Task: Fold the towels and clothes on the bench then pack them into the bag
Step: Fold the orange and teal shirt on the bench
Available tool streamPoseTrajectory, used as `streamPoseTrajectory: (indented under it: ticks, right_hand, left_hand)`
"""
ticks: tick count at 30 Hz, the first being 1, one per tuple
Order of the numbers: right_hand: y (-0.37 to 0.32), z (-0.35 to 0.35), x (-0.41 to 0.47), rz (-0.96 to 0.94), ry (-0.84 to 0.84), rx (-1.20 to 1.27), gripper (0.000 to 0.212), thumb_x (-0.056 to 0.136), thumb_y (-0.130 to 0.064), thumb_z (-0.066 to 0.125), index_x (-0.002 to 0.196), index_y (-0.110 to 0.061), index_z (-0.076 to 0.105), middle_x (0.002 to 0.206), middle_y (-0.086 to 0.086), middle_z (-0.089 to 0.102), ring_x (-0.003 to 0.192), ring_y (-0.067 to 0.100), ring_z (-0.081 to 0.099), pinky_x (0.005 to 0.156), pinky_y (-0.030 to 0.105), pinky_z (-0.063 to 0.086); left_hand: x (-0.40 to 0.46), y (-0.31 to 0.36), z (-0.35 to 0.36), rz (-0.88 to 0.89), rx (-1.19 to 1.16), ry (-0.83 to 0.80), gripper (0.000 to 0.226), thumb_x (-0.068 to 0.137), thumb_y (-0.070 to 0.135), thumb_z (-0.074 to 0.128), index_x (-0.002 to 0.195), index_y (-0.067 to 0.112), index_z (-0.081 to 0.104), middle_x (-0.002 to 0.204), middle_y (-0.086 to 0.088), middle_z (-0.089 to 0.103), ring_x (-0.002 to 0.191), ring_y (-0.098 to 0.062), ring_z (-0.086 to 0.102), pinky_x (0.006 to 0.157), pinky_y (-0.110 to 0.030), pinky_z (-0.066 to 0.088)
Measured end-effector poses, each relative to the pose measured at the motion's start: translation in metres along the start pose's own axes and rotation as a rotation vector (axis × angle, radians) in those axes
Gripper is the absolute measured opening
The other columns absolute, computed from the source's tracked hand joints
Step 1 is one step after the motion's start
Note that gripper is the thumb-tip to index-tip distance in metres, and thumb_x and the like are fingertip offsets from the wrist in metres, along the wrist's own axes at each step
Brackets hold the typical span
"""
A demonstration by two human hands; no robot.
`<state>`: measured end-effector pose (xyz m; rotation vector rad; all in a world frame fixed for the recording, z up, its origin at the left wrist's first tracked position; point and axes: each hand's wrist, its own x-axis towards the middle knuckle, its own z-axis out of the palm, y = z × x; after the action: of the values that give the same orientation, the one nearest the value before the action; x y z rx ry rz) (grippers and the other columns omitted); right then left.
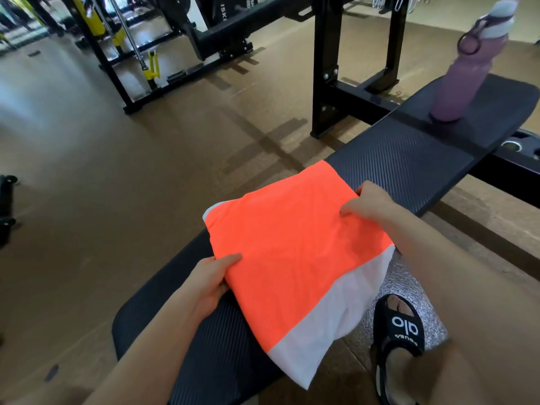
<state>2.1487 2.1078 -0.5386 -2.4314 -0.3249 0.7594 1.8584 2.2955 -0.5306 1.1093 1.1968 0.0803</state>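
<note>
A folded orange and white garment [295, 252] lies across the black padded bench [409, 159], its white end hanging over the near edge. My left hand [211, 276] grips the garment's left edge, thumb on top. My right hand [369, 203] pinches its far right corner. No bag is in view.
A purple water bottle [464, 74] stands upright at the far end of the bench. A black rack frame [327, 68] rises behind the bench. My foot in a black slide sandal [399, 340] rests on the floor to the right. Gym machines stand at the back left.
</note>
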Motion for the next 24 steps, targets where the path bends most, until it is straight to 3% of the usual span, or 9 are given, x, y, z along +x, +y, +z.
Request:
streamPoseTrajectory:
  ticks: [3,5,9,11,15,17,19,22,24]
  right_hand:
    - [0.002,-0.006,0.001,0.037,-0.129,0.195,0.043,0.068,-0.02,0.08,0.106,-0.008,0.064,0.108,0.011,0.059,0.094,0.028,0.059,0.067,0.03,0.043]
    - [0.003,-0.01,-0.006,0.057,-0.165,0.293,0.02,0.068,-0.015,0.078,0.082,-0.011,0.065,0.093,0.009,0.059,0.08,0.024,0.055,0.064,0.029,0.038]
    - [0.003,-0.021,-0.013,0.042,-0.178,0.455,0.02,0.048,-0.018,0.077,0.05,-0.02,0.057,0.08,0.009,0.05,0.077,0.024,0.048,0.069,0.037,0.033]
    - [0.002,-0.025,-0.017,0.03,-0.211,0.496,0.023,0.047,-0.017,0.078,0.063,-0.017,0.061,0.081,0.013,0.055,0.076,0.027,0.054,0.069,0.039,0.039]
    - [-0.006,-0.036,-0.025,-0.003,-0.217,0.571,0.074,0.044,-0.014,0.08,0.111,0.01,0.063,0.112,0.03,0.068,0.101,0.043,0.069,0.091,0.055,0.053]
    - [-0.022,-0.046,-0.029,-0.037,-0.197,0.61,0.081,0.037,-0.015,0.079,0.112,0.011,0.063,0.111,0.03,0.068,0.094,0.039,0.069,0.084,0.049,0.054]
    - [-0.051,-0.059,-0.039,-0.109,-0.166,0.605,0.061,0.04,-0.015,0.079,0.098,0.002,0.069,0.09,0.023,0.066,0.082,0.031,0.063,0.071,0.039,0.048]
    - [-0.099,-0.08,-0.054,-0.233,-0.108,0.609,0.018,0.072,-0.013,0.077,0.087,-0.009,0.068,0.08,0.009,0.061,0.076,0.024,0.058,0.062,0.03,0.042]
    - [-0.124,-0.093,-0.056,-0.292,-0.031,0.604,0.029,0.075,-0.02,0.079,0.097,-0.003,0.07,0.085,0.01,0.06,0.08,0.024,0.056,0.066,0.032,0.04]
  left_hand:
    - [-0.002,0.001,0.002,0.002,-0.023,0.041,0.028,0.097,0.017,0.066,0.122,0.005,0.064,0.11,-0.01,0.076,0.103,-0.025,0.072,0.081,-0.036,0.058]
    - [-0.003,0.003,0.003,0.021,-0.027,0.056,0.026,0.099,0.019,0.064,0.122,0.007,0.064,0.11,-0.01,0.076,0.102,-0.025,0.073,0.08,-0.038,0.059]
    - [-0.01,0.011,0.004,0.103,-0.02,0.078,0.023,0.101,0.023,0.059,0.122,0.013,0.064,0.108,-0.007,0.077,0.099,-0.022,0.073,0.075,-0.037,0.059]
    - [-0.015,0.017,0.004,0.138,-0.016,0.078,0.022,0.102,0.023,0.058,0.121,0.015,0.065,0.105,-0.005,0.078,0.097,-0.021,0.074,0.079,-0.039,0.06]
    - [-0.027,0.04,0.002,0.218,-0.014,0.078,0.023,0.102,0.02,0.058,0.121,0.012,0.068,0.107,-0.009,0.077,0.099,-0.022,0.071,0.094,-0.045,0.056]
    - [-0.032,0.063,-0.004,0.285,-0.01,0.087,0.024,0.101,0.017,0.057,0.121,0.008,0.068,0.109,-0.012,0.076,0.102,-0.024,0.07,0.096,-0.046,0.054]
    - [-0.039,0.092,-0.01,0.36,-0.004,0.1,0.024,0.101,0.018,0.059,0.119,0.006,0.068,0.112,-0.016,0.074,0.1,-0.025,0.07,0.094,-0.047,0.055]
    - [-0.053,0.14,-0.024,0.502,0.022,0.133,0.017,0.1,0.019,0.06,0.11,0.01,0.07,0.107,-0.011,0.074,0.083,-0.015,0.069,0.075,-0.033,0.056]
    - [-0.067,0.164,-0.036,0.588,0.004,0.149,0.01,0.1,0.018,0.06,0.102,0.015,0.069,0.102,-0.006,0.073,0.079,-0.011,0.068,0.075,-0.031,0.053]
